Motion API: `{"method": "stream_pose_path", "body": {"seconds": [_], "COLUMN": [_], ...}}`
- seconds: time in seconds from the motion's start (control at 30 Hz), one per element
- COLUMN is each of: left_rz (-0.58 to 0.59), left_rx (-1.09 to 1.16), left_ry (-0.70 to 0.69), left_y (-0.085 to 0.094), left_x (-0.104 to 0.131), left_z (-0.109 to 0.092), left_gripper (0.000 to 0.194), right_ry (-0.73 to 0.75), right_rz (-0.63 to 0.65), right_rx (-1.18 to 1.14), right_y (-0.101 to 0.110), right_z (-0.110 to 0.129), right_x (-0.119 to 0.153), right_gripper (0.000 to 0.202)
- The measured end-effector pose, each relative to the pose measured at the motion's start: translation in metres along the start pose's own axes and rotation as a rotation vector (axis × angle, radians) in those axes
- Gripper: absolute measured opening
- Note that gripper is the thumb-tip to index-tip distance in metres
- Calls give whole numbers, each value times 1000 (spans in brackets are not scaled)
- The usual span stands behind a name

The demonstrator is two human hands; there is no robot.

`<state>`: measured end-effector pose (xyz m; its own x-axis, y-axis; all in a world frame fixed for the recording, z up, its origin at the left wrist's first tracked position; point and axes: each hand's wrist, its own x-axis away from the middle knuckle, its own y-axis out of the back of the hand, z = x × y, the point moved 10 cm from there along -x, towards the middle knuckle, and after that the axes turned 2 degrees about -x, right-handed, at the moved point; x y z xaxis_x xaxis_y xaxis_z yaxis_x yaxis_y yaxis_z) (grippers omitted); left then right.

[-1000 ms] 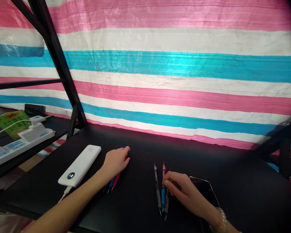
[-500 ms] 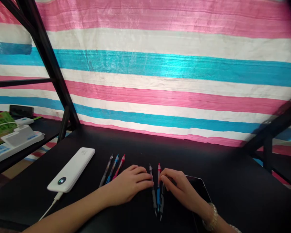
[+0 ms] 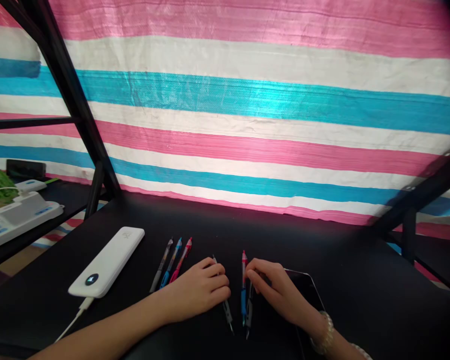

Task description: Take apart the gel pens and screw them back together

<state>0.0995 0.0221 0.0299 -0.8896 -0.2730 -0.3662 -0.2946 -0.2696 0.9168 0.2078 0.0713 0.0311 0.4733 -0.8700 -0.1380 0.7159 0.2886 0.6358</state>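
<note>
A grey pen [image 3: 227, 313] lies under the curled fingers of my left hand [image 3: 198, 290], its tip pointing toward me. My right hand [image 3: 279, 290] has its fingers bent together at a dark grey pen [image 3: 249, 312], whose upper part they partly hide. Just left of that pen is a pen with a red top and a blue grip [image 3: 243, 295]. Beyond my left forearm, a grey pen [image 3: 161, 267], a blue pen [image 3: 171, 265] and a red pen [image 3: 181, 262] lie side by side.
A white power bank [image 3: 107, 262] with a cable lies left on the black table [image 3: 195, 215]. A dark tablet [image 3: 311, 290] is partly under my right hand. Further left are a power strip [image 3: 22, 217] and a phone [image 3: 25, 169]. Black frame bars [image 3: 65, 90] rise before striped sheeting.
My left hand has shifted slightly left, and the grey pen beneath its fingers has moved left with it, away from the other two. My right hand is nearly unmoved.
</note>
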Motion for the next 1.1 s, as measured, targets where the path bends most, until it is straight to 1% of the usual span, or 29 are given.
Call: {"method": "stream_pose_path", "body": {"seconds": [0.1,0.23,0.33,0.43,0.47,0.57,0.6,0.63,0.7,0.8,0.87,0.93,1.0,1.03,1.1], "left_rz": [-6,-5,-36,-89,-105,-139,-156,-176,-225,-269,-317,-423,-536,-573,-595], "left_rx": [-8,-46,-47,-33,-24,21,44,72,170,417,534,619,743,818,945], "left_ry": [-20,-14,-38,-64,-73,-94,-95,-98,-85,39,87,143,296,401,544], "left_y": [4,6,11,19,22,28,30,33,40,46,50,56,57,52,41], "left_x": [-1,-2,-2,-2,-2,-1,0,0,2,5,8,13,19,22,25], "left_z": [-3,-5,-7,-10,-11,-14,-15,-15,-14,0,9,20,40,51,63], "left_gripper": [10,16,12,13,13,13,14,15,18,19,20,16,7,4,5], "right_ry": [16,20,20,47,67,169,201,224,239,235,230,221,209,202,188], "right_rz": [-3,15,12,-4,-9,12,34,60,102,112,102,83,57,46,45], "right_rx": [14,34,43,47,55,97,114,131,165,211,236,245,225,205,161], "right_y": [-1,-5,-5,-4,-4,-6,-8,-11,-15,-15,-13,-10,-7,-5,-4], "right_z": [1,1,-1,0,2,11,14,17,19,20,21,21,20,20,20], "right_x": [1,1,2,3,3,4,5,5,5,2,0,-1,0,1,2], "right_gripper": [26,23,22,11,13,40,45,47,43,28,17,19,23,22,19]}}
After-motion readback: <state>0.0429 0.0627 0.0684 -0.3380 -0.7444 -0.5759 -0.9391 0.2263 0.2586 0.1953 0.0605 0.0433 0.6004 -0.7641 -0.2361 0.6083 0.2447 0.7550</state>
